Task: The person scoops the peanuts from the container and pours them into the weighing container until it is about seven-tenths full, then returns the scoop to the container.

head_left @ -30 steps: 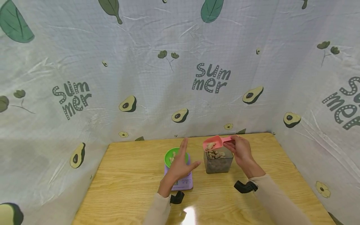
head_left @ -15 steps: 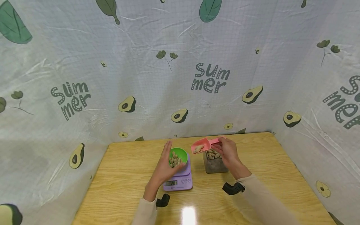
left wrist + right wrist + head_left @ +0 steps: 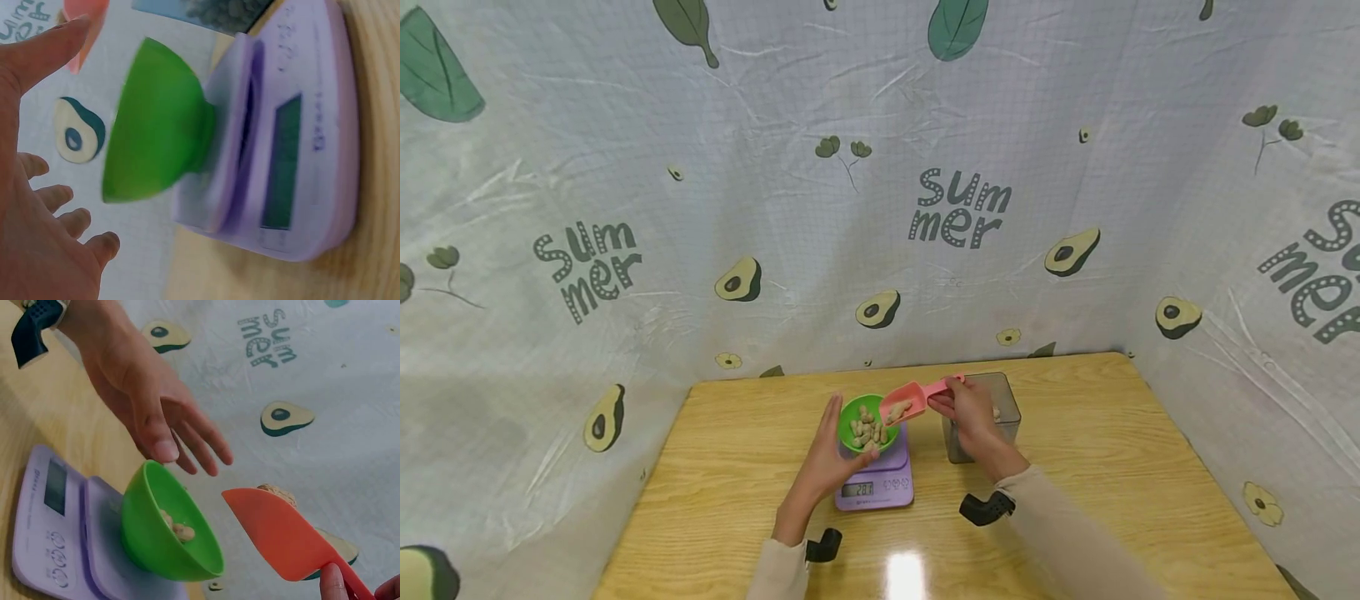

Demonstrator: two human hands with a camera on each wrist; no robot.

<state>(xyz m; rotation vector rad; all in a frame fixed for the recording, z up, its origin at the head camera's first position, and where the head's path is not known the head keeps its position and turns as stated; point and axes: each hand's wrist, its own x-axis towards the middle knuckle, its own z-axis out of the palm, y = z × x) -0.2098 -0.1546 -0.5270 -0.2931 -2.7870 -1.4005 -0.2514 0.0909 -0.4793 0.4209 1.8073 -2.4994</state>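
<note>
A pink scoop point(image 3: 903, 402) with peanuts in it is held by its handle in my right hand point(image 3: 973, 417). Its front end is over the right rim of a green bowl point(image 3: 172, 519), which has several peanuts point(image 3: 867, 429) inside. The bowl stands on a purple kitchen scale point(image 3: 876, 492) whose display seems to read 281 or 28.1. Beside the bowl's left side is my left hand point(image 3: 827, 458), thumb and fingers spread, apart from the bowl in the left wrist view.
A grey see-through box point(image 3: 992, 385) with peanuts stands right of the scale, partly hidden by my right hand. The wooden table point(image 3: 737, 467) meets a white printed curtain point(image 3: 805, 217) at the back and sides.
My right hand has carried the scoop of peanuts left, from above the box to the bowl. My left hand has moved left, from in front of the bowl to its side.
</note>
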